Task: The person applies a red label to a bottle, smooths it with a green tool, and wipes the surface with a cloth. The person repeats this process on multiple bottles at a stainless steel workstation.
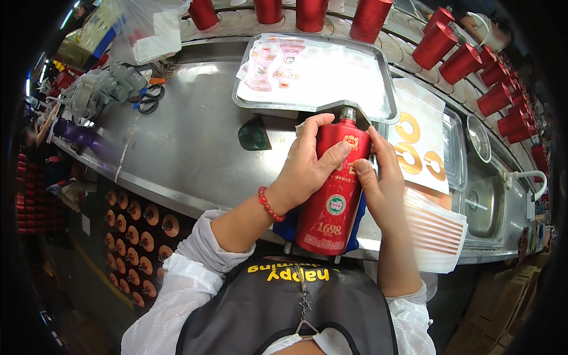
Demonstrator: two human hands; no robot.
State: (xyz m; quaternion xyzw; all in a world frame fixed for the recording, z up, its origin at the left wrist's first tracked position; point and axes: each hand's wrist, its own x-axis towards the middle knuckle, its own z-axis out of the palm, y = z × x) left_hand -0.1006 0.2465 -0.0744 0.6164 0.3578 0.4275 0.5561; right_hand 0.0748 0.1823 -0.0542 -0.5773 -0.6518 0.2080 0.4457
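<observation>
A red bottle (328,204) with a clear cap lies tilted on a blue support (351,241) at the counter's front edge, its neck pointing away from me. My left hand (305,165) wraps its left shoulder, the thumb pressed on the printed front. At the other side my right hand (383,183) grips it, thumb on the front and fingers along the edge. Beyond the neck sits a metal tray (387,97) holding white sheets with pink and red labels (269,68). Gold ring-shaped stickers (408,157) on a white sheet are right of my right hand.
Red bottles (435,44) line a conveyor (337,26) along the back and right. A dark green piece (254,135), scissors (151,97) and clear caps (121,80) lie to the left. A sink (488,204) is at right; striped label sheets (435,228) overhang the front edge.
</observation>
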